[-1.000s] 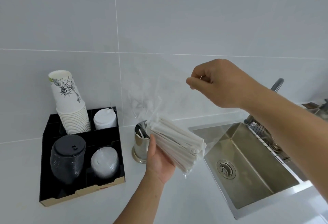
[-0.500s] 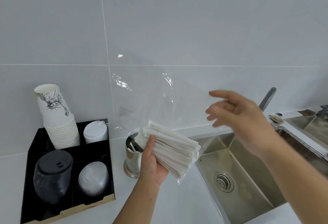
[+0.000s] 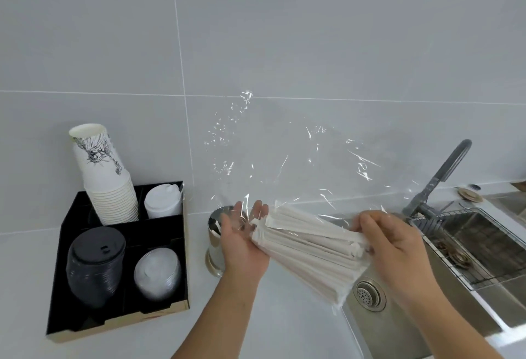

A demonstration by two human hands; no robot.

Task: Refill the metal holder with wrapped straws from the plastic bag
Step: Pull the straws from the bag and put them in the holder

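A thick bundle of white paper-wrapped straws [image 3: 307, 253] lies slanted inside a clear plastic bag [image 3: 290, 159], whose loose upper part billows up toward the wall. My left hand [image 3: 244, 242], palm up with fingers spread, supports the bundle's upper left end. My right hand [image 3: 390, 244] grips the lower right end of the bundle through the plastic. The shiny metal holder [image 3: 215, 244] stands on the counter just behind my left hand, partly hidden by it; a few straws show inside.
A black divided tray [image 3: 119, 318] on the left carries a paper cup stack [image 3: 105, 176], white lids [image 3: 163, 202], black lids [image 3: 95, 262] and clear lids [image 3: 156, 273]. To the right are a steel sink [image 3: 404, 330] with drain, a grey faucet [image 3: 438, 179] and a wire rack [image 3: 484, 247].
My right hand let go of the bag's top, dropped down and closed on the lower end of the straw bundle. My left hand's fingers have spread under the bundle. The bag's top now floats loose.
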